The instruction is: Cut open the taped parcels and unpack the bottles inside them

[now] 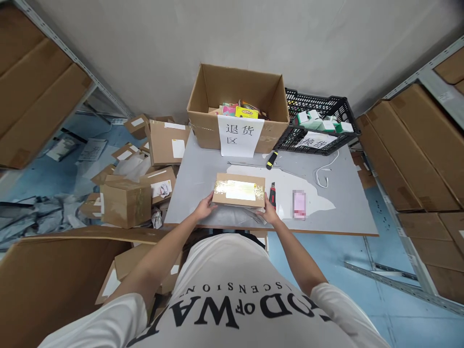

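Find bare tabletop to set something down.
Table: left patch, between carton and left edge; right patch, between white cable, pink item and right edge. Crowded: centre, left hand and right hand at the carton, cutter close by; back, open box and black crate.

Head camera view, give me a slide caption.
Left hand and right hand hold a taped cardboard box at a grey table, a utility knife lying beside it.

A warehouse-like parcel room: large brown cardboard cartons (pixel 427 150) fill grey metal shelving (pixel 437 89), white-labelled brown cardboard parcels (pixel 126 205) lie heaped beside the grey rectangular desk (pixel 348 193), and its open brown cardboard box (pixel 203 130) bears a white paper sign (pixel 239 147) reading 退货区, "returns area".
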Demonstrator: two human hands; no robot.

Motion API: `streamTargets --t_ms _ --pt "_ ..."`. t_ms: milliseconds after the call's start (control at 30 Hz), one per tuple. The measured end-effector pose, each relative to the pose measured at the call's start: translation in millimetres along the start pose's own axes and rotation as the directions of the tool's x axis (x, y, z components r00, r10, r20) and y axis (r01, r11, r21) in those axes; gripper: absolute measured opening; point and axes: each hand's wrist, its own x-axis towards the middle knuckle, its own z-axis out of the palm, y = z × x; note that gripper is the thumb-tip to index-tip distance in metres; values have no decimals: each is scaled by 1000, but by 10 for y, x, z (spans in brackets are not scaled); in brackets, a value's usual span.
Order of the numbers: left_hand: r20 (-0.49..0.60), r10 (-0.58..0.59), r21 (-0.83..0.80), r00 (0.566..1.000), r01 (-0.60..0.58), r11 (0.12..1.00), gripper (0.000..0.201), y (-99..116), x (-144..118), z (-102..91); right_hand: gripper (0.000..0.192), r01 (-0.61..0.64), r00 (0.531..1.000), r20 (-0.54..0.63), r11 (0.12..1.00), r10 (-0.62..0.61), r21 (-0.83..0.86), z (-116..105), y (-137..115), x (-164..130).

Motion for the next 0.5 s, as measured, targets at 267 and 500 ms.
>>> streamTargets --t_ms 267,500 --pt "-65 24 175 998 -12 985 60 134 -48 140 56 44 997 -57 998 -47 -50 141 -166 33" --pt "-113 50 143 992 -34 989 61 582 19 47 46 27 994 -99 997 -34 -76 -141 -458 161"
